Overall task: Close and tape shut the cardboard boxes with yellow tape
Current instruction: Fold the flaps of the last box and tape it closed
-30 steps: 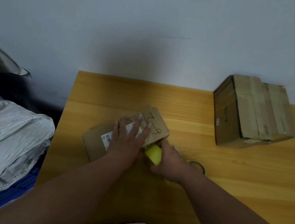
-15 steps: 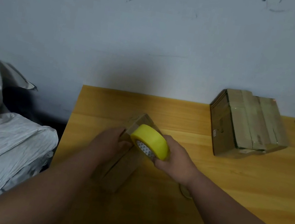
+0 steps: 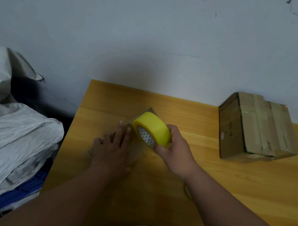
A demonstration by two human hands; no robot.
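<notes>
Your left hand (image 3: 112, 151) flat, fingers straight, pressing small box (image 3: 136, 150) at frame centre. Right hand (image 3: 174, 150) grasps yellow tape roll (image 3: 152, 128) above it. No yellow strip visible yet; taping left. Larger box (image 3: 256, 130), upper right of worktop (image 3: 230, 187), looks wrapped.

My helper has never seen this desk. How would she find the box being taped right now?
On the wooden table, look near the middle. The small box lies flat under the left hand, with the yellow tape roll in the right hand over it. The big box stands alone at the back right.
</notes>
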